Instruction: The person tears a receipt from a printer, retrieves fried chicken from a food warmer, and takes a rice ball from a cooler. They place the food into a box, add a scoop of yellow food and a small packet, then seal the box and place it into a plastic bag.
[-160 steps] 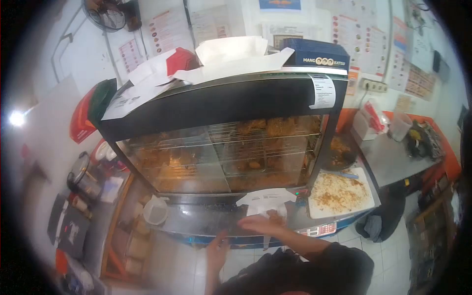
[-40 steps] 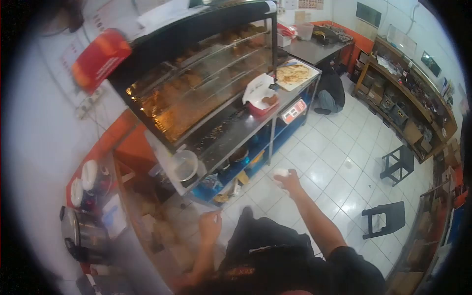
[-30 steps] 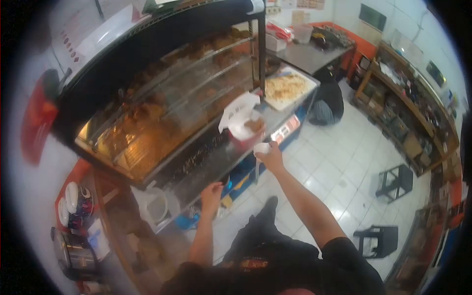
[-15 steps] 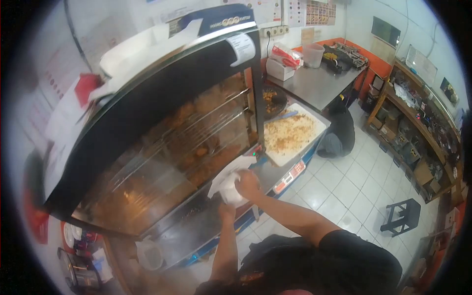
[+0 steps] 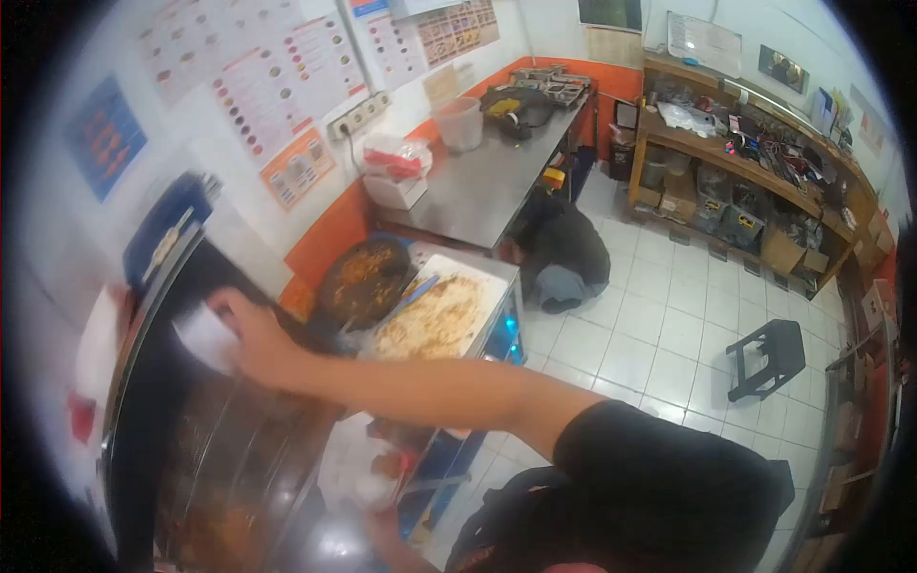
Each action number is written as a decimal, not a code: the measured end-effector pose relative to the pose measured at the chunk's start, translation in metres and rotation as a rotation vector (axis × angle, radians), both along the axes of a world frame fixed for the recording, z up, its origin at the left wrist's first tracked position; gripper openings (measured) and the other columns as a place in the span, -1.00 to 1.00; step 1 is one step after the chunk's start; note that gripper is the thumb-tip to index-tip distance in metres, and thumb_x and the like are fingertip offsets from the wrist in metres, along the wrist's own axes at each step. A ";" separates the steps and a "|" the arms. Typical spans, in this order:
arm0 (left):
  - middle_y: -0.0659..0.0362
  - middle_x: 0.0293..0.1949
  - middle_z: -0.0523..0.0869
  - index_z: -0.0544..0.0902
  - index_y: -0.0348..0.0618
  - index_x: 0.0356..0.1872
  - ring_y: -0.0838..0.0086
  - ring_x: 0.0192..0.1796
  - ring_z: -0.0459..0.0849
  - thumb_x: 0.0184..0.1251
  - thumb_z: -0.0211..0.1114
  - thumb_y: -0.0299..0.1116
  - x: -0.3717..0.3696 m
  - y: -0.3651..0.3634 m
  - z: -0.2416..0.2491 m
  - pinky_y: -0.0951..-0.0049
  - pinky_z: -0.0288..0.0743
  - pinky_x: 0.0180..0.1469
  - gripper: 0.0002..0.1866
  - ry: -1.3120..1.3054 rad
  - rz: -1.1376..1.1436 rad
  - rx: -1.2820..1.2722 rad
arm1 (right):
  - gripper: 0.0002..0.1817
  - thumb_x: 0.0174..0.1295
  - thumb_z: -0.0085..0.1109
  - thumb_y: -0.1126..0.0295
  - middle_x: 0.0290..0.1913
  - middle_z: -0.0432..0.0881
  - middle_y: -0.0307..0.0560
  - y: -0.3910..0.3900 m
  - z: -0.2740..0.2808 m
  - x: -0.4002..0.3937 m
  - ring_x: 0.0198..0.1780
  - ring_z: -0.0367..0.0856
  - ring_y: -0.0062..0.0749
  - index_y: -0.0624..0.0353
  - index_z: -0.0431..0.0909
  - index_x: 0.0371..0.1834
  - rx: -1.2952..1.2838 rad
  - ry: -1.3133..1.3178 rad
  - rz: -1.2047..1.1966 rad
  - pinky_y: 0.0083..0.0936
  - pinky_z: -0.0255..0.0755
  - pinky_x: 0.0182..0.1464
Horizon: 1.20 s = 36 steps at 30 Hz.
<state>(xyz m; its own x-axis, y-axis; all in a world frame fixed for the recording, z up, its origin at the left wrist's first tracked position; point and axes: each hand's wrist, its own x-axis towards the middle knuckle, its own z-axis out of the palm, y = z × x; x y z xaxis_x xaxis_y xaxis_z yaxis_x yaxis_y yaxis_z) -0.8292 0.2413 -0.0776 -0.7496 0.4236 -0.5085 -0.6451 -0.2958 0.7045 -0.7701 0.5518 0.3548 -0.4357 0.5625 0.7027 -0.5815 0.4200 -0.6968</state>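
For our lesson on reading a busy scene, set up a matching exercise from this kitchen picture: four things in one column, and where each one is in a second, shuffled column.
Things:
1. right hand
2. dark pan
3. black stool
4. clear plastic tub

Places:
A. on the white floor tiles, at the right
B. on the steel counter below the wall menus
C. at the paper slip on the warmer's top edge
D. beside the white crumb-covered board

Pairs: 1-C, 2-D, 3-A, 4-B

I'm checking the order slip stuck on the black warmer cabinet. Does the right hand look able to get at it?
Probably yes: the right hand is stretched across to the cabinet's top edge, fingers already at the white slip, nothing between them.
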 end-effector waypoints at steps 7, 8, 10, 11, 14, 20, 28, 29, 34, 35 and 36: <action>-0.11 0.13 0.52 0.40 -0.40 0.14 0.00 0.18 0.52 -0.24 0.01 -0.52 0.104 0.088 0.029 0.00 0.43 0.22 -0.32 0.004 -0.020 0.169 | -0.43 0.04 0.29 0.47 0.14 0.37 0.06 0.092 -0.240 0.244 0.25 0.37 -0.17 0.30 0.33 0.16 -0.182 -0.574 -0.025 -0.35 0.28 0.27; -0.08 0.18 0.51 0.39 -0.38 0.18 0.02 0.22 0.50 -0.27 0.01 -0.53 0.121 0.102 0.034 0.00 0.42 0.23 -0.28 0.042 -0.044 0.085 | -0.45 0.02 0.29 0.51 0.05 0.42 0.08 0.112 -0.279 0.278 0.16 0.45 -0.18 0.28 0.29 0.10 -0.305 -0.717 -0.168 -0.34 0.38 0.16; -0.06 0.22 0.49 0.37 -0.36 0.21 0.04 0.26 0.48 -0.30 0.01 -0.53 0.144 0.137 0.030 0.00 0.41 0.24 -0.23 0.076 -0.078 0.011 | -0.44 -0.01 0.25 0.53 -0.01 0.49 0.06 0.152 -0.337 0.349 0.04 0.53 -0.19 0.19 0.27 0.11 -0.373 -0.674 -0.312 -0.34 0.44 0.03; -0.04 0.22 0.50 0.37 -0.32 0.22 0.03 0.27 0.46 -0.33 0.01 -0.54 0.154 0.154 0.024 -0.01 0.40 0.26 -0.21 0.227 -0.228 -0.171 | -0.42 -0.04 0.25 0.52 0.00 0.51 0.06 0.171 -0.351 0.380 0.01 0.55 -0.20 0.14 0.28 0.11 -0.399 -0.673 -0.391 -0.33 0.44 0.00; -0.03 0.21 0.50 0.37 -0.26 0.24 0.03 0.29 0.45 -0.37 0.02 -0.56 0.197 0.234 0.030 -0.04 0.36 0.30 -0.17 0.358 -0.501 -0.283 | -0.43 -0.03 0.19 0.58 -0.02 0.54 0.12 0.228 -0.322 0.463 0.03 0.56 -0.14 0.14 0.26 0.11 -0.564 -0.834 -0.377 -0.34 0.46 -0.03; -0.02 0.17 0.53 0.38 -0.29 0.22 0.07 0.25 0.50 -0.38 0.07 -0.54 0.285 0.451 -0.004 0.04 0.36 0.33 -0.17 -0.274 -0.632 0.232 | -0.53 0.02 0.14 0.61 -0.06 0.54 0.05 0.353 -0.342 0.587 -0.11 0.60 -0.30 0.21 0.40 0.08 -0.698 -0.676 -0.864 -0.32 0.54 -0.13; -0.03 0.07 0.58 0.44 -0.33 0.15 0.09 0.20 0.52 -0.27 0.07 -0.56 0.369 0.764 -0.073 0.05 0.34 0.33 -0.30 -0.486 -0.959 0.225 | -0.55 -0.08 -0.08 0.67 -0.22 0.67 -0.04 0.452 -0.358 0.778 -0.27 0.61 -0.38 0.28 0.66 -0.10 -0.963 -0.740 -1.149 -0.52 0.51 -0.25; -0.04 0.07 0.58 0.43 -0.32 0.16 0.08 0.21 0.51 -0.28 0.06 -0.58 0.375 0.805 -0.085 0.04 0.32 0.34 -0.29 -0.185 -1.089 0.171 | -0.54 -0.08 -0.08 0.67 -0.18 0.67 -0.03 0.461 -0.351 0.800 -0.21 0.63 -0.37 0.27 0.66 -0.08 -1.002 -0.773 -1.189 -0.53 0.51 -0.21; -0.03 0.09 0.57 0.42 -0.31 0.16 0.08 0.21 0.51 -0.30 0.03 -0.59 0.450 0.957 0.052 0.05 0.34 0.33 -0.28 -0.502 -1.028 0.242 | -0.46 -0.14 -0.04 0.69 -0.01 0.63 0.08 0.507 -0.323 0.877 0.00 0.61 -0.26 0.34 0.60 0.02 -1.144 -0.588 -1.326 -0.50 0.49 -0.01; -0.03 0.09 0.57 0.42 -0.31 0.15 0.09 0.20 0.51 -0.30 0.03 -0.60 0.460 0.981 0.058 0.06 0.35 0.31 -0.28 -0.460 -1.037 0.283 | -0.45 -0.16 -0.04 0.70 0.01 0.62 0.09 0.516 -0.328 0.893 0.01 0.60 -0.24 0.36 0.59 0.03 -1.209 -0.541 -1.372 -0.50 0.48 0.01; -0.03 0.09 0.57 0.42 -0.31 0.15 0.09 0.20 0.51 -0.30 0.02 -0.60 0.471 1.003 0.063 0.06 0.37 0.30 -0.28 -0.417 -1.043 0.325 | -0.43 -0.18 -0.03 0.70 0.03 0.62 0.10 0.530 -0.334 0.907 0.02 0.60 -0.22 0.38 0.58 0.04 -1.270 -0.494 -1.417 -0.49 0.48 0.03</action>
<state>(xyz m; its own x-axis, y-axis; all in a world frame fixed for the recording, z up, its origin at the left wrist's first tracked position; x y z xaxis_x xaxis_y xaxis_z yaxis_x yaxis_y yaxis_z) -0.3580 1.2440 -0.0147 0.2380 0.8906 -0.3875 -0.8452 0.3865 0.3690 0.1366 1.0819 0.0204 0.7065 0.6198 -0.3416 -0.0266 -0.4591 -0.8880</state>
